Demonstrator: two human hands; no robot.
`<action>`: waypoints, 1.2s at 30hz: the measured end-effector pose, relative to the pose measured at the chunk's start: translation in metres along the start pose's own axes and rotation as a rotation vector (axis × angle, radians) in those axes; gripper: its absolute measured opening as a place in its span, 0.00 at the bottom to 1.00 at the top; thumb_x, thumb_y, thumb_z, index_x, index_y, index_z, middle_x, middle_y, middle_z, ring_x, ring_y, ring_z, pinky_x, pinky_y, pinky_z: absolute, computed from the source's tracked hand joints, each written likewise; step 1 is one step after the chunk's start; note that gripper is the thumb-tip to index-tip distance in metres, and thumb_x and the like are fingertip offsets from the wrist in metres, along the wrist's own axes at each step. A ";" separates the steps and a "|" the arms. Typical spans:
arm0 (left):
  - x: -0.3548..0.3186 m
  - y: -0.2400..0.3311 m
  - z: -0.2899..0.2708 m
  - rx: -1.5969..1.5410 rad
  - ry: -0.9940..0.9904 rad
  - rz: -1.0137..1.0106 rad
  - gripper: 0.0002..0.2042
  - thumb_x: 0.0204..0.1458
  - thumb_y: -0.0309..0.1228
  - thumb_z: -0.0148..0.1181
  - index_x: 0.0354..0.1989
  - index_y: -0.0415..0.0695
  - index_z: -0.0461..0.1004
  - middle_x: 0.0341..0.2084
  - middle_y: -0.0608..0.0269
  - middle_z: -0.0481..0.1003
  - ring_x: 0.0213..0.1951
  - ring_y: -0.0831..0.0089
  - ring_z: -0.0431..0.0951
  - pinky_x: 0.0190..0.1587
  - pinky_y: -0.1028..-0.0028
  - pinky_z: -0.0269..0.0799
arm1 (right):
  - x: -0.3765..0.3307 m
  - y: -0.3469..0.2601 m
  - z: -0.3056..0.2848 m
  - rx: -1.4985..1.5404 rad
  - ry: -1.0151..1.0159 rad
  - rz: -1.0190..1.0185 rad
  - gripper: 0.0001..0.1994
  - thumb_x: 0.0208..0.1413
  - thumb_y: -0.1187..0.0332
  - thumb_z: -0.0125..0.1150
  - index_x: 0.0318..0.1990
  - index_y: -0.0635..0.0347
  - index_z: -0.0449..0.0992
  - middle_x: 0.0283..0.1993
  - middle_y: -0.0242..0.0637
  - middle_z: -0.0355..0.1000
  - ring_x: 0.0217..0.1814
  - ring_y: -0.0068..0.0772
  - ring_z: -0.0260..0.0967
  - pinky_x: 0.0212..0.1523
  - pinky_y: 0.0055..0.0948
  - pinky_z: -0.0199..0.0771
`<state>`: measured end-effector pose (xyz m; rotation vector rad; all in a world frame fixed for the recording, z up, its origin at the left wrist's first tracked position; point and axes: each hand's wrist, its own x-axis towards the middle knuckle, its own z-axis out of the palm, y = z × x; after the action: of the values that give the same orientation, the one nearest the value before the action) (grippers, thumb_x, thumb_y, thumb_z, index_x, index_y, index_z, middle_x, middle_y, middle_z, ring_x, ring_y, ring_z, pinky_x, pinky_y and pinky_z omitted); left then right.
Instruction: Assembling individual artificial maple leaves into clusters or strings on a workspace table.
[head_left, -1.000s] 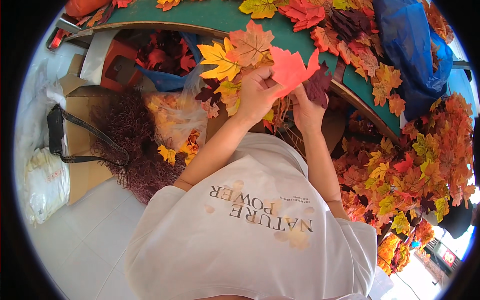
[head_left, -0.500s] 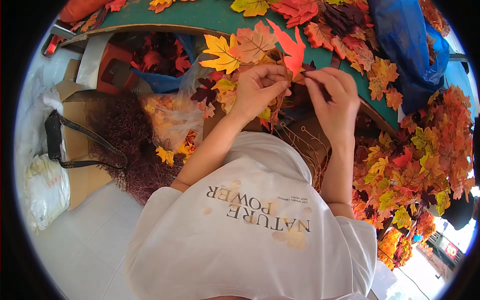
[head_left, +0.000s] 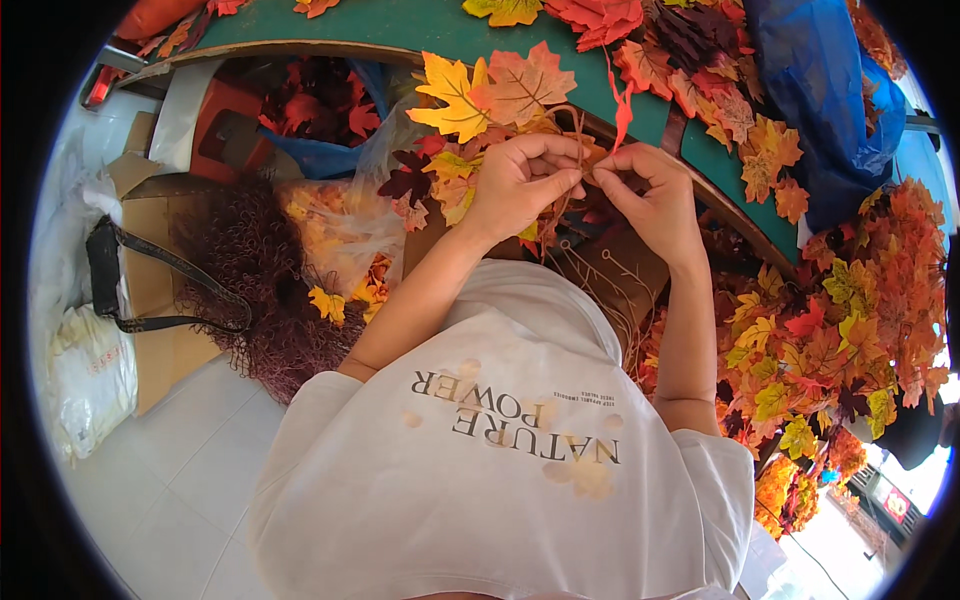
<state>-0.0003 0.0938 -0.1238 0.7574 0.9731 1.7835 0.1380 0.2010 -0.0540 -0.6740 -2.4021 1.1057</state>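
Observation:
My left hand [head_left: 525, 185] is closed round the thin brown stem of an artificial maple leaf branch, whose yellow leaf [head_left: 452, 97] and orange-pink leaf [head_left: 525, 85] stick out above the fingers. Darker and yellow leaves hang beside that wrist. My right hand [head_left: 648, 195] pinches close to the left fingertips, at the base of a red artificial maple leaf [head_left: 621, 105], which stands up nearly edge-on. Whether its base touches the stem is hidden by the fingers. Bare brown wire stems [head_left: 605, 275] hang below, in front of my shirt.
A green table [head_left: 370, 32] with a wooden edge curves ahead, with loose leaves [head_left: 715, 75] and a blue plastic bag [head_left: 815, 110] at right. Heaped leaf branches [head_left: 850, 310] stand at the right. Left are purple twiggy stems [head_left: 265, 290], a cardboard box [head_left: 165, 345] and an orange container [head_left: 225, 130].
My right hand has moved left and in against my left hand. The red leaf has turned from broadside to nearly edge-on and shifted right. My left hand has hardly moved.

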 end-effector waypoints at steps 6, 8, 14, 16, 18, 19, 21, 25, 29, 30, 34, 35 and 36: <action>-0.002 -0.003 0.002 0.011 -0.003 0.006 0.10 0.50 0.16 0.55 0.42 0.31 0.71 0.34 0.57 0.76 0.32 0.75 0.78 0.35 0.79 0.76 | -0.001 0.019 0.003 0.136 -0.072 0.104 0.06 0.48 0.72 0.64 0.31 0.66 0.77 0.29 0.32 0.72 0.30 0.21 0.67 0.30 0.20 0.66; -0.004 -0.008 0.003 0.031 0.008 -0.010 0.10 0.50 0.16 0.55 0.42 0.31 0.71 0.34 0.58 0.76 0.32 0.76 0.78 0.35 0.79 0.76 | -0.001 0.018 0.005 0.113 -0.085 0.093 0.06 0.48 0.72 0.64 0.31 0.66 0.77 0.29 0.32 0.71 0.30 0.21 0.67 0.30 0.21 0.66; -0.005 -0.012 0.006 0.044 0.040 -0.081 0.09 0.52 0.19 0.55 0.42 0.31 0.72 0.31 0.60 0.77 0.29 0.76 0.78 0.33 0.79 0.76 | -0.003 0.018 0.006 0.110 -0.083 0.092 0.06 0.47 0.72 0.63 0.30 0.66 0.76 0.28 0.35 0.72 0.26 0.22 0.68 0.26 0.23 0.68; -0.003 -0.013 0.004 -0.067 0.025 -0.176 0.09 0.53 0.23 0.58 0.41 0.33 0.73 0.30 0.59 0.77 0.30 0.75 0.78 0.35 0.76 0.76 | -0.003 0.016 0.006 0.001 -0.094 0.032 0.06 0.48 0.72 0.63 0.30 0.66 0.76 0.28 0.36 0.72 0.25 0.23 0.69 0.26 0.22 0.69; -0.002 -0.017 0.001 -0.136 0.050 -0.203 0.09 0.52 0.24 0.59 0.40 0.33 0.74 0.30 0.59 0.77 0.29 0.75 0.78 0.34 0.78 0.77 | -0.003 0.021 0.010 -0.004 -0.094 0.050 0.06 0.48 0.72 0.63 0.30 0.67 0.76 0.28 0.36 0.72 0.26 0.23 0.69 0.26 0.22 0.69; -0.002 -0.019 -0.001 -0.205 0.074 -0.230 0.09 0.52 0.25 0.59 0.39 0.32 0.74 0.30 0.59 0.77 0.28 0.76 0.78 0.33 0.79 0.77 | -0.004 0.023 0.012 -0.011 -0.093 0.068 0.06 0.48 0.72 0.63 0.30 0.67 0.76 0.28 0.37 0.72 0.26 0.24 0.70 0.27 0.22 0.70; -0.001 -0.020 -0.007 -0.182 0.060 -0.223 0.10 0.52 0.26 0.60 0.39 0.32 0.75 0.29 0.58 0.77 0.28 0.76 0.78 0.33 0.78 0.77 | -0.006 0.028 0.016 0.029 -0.092 0.090 0.07 0.48 0.72 0.63 0.31 0.67 0.76 0.28 0.37 0.72 0.27 0.23 0.70 0.27 0.21 0.70; 0.001 -0.016 -0.017 -0.074 -0.009 -0.210 0.11 0.51 0.25 0.61 0.40 0.31 0.74 0.29 0.57 0.77 0.28 0.74 0.79 0.34 0.75 0.79 | -0.008 0.020 0.022 0.129 -0.085 0.117 0.07 0.48 0.72 0.63 0.31 0.68 0.76 0.30 0.36 0.73 0.28 0.22 0.70 0.27 0.20 0.69; 0.001 -0.019 -0.025 -0.270 -0.078 -0.295 0.11 0.50 0.24 0.61 0.41 0.31 0.73 0.31 0.55 0.77 0.29 0.72 0.79 0.36 0.73 0.80 | -0.012 0.023 0.026 0.213 -0.095 0.183 0.06 0.50 0.72 0.62 0.31 0.68 0.76 0.30 0.33 0.74 0.29 0.18 0.69 0.28 0.18 0.69; 0.000 -0.020 -0.026 -0.357 -0.108 -0.320 0.12 0.50 0.23 0.60 0.42 0.31 0.73 0.33 0.55 0.77 0.30 0.72 0.79 0.37 0.72 0.80 | -0.012 0.022 0.026 0.262 -0.100 0.205 0.06 0.50 0.72 0.62 0.31 0.68 0.76 0.30 0.32 0.74 0.29 0.16 0.69 0.28 0.18 0.69; 0.001 -0.020 -0.028 -0.455 -0.159 -0.333 0.12 0.50 0.22 0.60 0.43 0.32 0.72 0.36 0.53 0.76 0.34 0.71 0.79 0.39 0.70 0.80 | -0.014 0.028 0.029 0.325 -0.102 0.247 0.05 0.51 0.73 0.61 0.32 0.67 0.76 0.30 0.29 0.75 0.30 0.13 0.68 0.29 0.16 0.69; 0.002 -0.022 -0.029 -0.455 -0.157 -0.335 0.12 0.50 0.22 0.60 0.43 0.32 0.72 0.36 0.53 0.76 0.34 0.71 0.79 0.39 0.70 0.80 | -0.014 0.028 0.029 0.327 -0.104 0.249 0.05 0.51 0.73 0.61 0.32 0.67 0.76 0.30 0.29 0.75 0.30 0.13 0.68 0.29 0.16 0.69; 0.002 -0.025 -0.030 -0.456 -0.160 -0.337 0.12 0.50 0.22 0.59 0.42 0.33 0.72 0.36 0.54 0.76 0.33 0.71 0.79 0.39 0.69 0.80 | -0.013 0.027 0.030 0.333 -0.109 0.258 0.05 0.51 0.73 0.61 0.32 0.67 0.76 0.29 0.29 0.75 0.30 0.13 0.69 0.30 0.16 0.70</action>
<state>-0.0146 0.0930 -0.1596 0.4096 0.5197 1.5395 0.1394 0.1914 -0.0954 -0.8394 -2.1804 1.6408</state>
